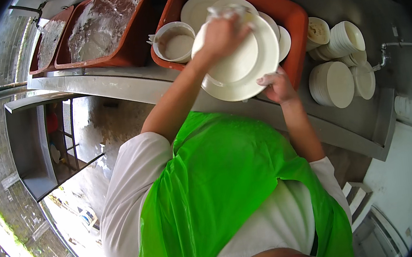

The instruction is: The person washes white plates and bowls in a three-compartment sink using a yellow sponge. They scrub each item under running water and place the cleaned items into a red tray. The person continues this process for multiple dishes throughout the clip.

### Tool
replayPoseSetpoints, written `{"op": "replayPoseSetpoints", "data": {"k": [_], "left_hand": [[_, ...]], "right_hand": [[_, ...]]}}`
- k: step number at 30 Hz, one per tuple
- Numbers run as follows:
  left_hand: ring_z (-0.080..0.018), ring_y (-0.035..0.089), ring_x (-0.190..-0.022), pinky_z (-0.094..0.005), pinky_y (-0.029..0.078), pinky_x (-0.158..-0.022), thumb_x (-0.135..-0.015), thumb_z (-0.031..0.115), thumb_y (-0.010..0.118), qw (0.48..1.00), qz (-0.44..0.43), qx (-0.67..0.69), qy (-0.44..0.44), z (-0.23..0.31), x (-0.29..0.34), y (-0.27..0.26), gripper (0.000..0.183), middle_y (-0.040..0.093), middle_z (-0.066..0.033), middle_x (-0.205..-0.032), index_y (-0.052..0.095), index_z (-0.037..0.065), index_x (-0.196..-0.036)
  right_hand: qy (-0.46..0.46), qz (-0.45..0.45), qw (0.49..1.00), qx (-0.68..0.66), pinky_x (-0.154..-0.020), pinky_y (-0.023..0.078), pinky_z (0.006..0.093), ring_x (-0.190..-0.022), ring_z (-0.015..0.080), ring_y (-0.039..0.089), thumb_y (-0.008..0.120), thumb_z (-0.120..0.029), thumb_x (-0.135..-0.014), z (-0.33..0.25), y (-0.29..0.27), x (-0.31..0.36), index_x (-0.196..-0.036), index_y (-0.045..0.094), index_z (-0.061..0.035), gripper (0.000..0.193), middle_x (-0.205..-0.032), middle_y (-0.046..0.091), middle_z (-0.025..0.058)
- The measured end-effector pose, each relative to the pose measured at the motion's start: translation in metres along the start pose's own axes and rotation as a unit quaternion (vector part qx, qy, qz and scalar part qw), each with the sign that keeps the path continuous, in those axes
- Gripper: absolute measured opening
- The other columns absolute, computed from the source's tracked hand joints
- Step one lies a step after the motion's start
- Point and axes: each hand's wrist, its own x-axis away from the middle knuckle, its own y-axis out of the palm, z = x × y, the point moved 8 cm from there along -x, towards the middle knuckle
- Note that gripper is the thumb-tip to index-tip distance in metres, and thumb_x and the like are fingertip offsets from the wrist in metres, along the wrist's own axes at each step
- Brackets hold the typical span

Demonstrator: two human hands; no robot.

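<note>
I have the white plate point(240, 67) at upper centre, held over the near edge of the orange-red tub point(300, 33). The right hand point(277, 87) grips its lower-right rim; the left hand point(226, 37) blurs across its face, and I can't tell whether those fingers hold anything. I judge this the scrubbing step; next calls for turning the plate with the rim grip kept firm.

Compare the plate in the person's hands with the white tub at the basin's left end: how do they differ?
Shape: the plate is wide and shallow; the white tub is narrower, with deeper walls.
Handling: the right hand holds the plate's edge and the left hand is over its face; neither touches the tub.
Colour: the plate's face looks creamy; the tub's inside looks greyish-brown.
Both are round.
</note>
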Motion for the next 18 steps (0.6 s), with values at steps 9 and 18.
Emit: {"op": "replayPoseSetpoints", "data": {"k": [9,18], "left_hand": [[-0.0334,0.066,-0.098,-0.0411,0.053,-0.085,-0.069,0.002,0.072,0.979,0.116,-0.020,0.169,-0.032,0.066,-0.053,0.045,0.068,-0.0126,-0.109,0.066,0.008,-0.113],[-0.0256,0.065,-0.087,-0.0366,0.055,-0.074,-0.095,0.026,0.057,0.708,0.464,0.470,-0.250,-0.243,0.137,-0.144,0.041,0.064,-0.0132,-0.109,0.052,-0.001,-0.125]], "right_hand": [[0.119,-0.308,0.906,-0.264,-0.096,0.050,0.0487,-0.123,0.0352,0.053,0.045,-0.034,-0.094,-0.032,-0.038,-0.075,-0.137,0.042,0.0023,0.057,-0.130,0.053,0.0261],[-0.033,0.203,0.685,0.698,-0.088,0.050,0.0454,-0.099,0.0409,0.062,0.069,-0.019,-0.073,0.039,-0.169,-0.193,-0.121,0.052,0.0007,0.055,-0.106,0.064,0.0229]]}}
